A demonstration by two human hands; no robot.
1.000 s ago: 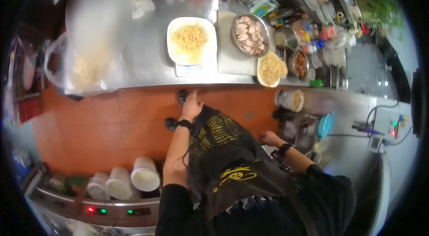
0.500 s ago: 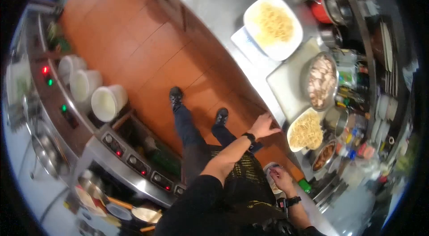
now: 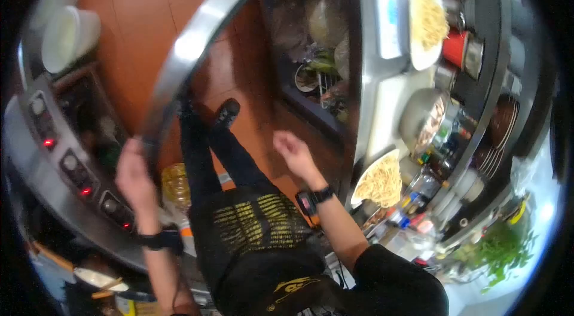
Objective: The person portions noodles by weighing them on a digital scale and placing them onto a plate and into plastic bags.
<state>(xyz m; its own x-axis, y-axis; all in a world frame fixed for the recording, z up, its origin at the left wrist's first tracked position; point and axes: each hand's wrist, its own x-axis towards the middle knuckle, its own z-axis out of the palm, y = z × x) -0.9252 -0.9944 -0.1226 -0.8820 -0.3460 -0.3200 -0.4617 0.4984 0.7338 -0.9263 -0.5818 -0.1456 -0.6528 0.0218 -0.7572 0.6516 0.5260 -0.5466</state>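
Observation:
My left hand (image 3: 134, 175), blurred by motion, is at the near end of the steel-edged cabinet door (image 3: 200, 35), its fingers closed on the edge. The door stands swung out over the floor. Behind it the compartment under the counter shows plastic bags (image 3: 326, 17) and green vegetables (image 3: 323, 60). In front of that compartment my right hand (image 3: 291, 150) hangs in the air, fingers loosely curled, with nothing visible in them. On the counter beside it are a plate of noodles (image 3: 381, 181) and a metal bowl (image 3: 415, 117) of pale cut pieces.
A second noodle plate (image 3: 426, 26) sits near a white scale (image 3: 390, 23). A cutting board (image 3: 388, 107) lies by the bowl. White buckets (image 3: 69, 38) and a stove front with knobs (image 3: 70, 163) are on the left. A yellow oil container (image 3: 176, 183) stands by my legs.
My body and view have turned. The cabinet door is now open, with my left hand at its edge. My right hand has left the container beside the counter and is over the floor.

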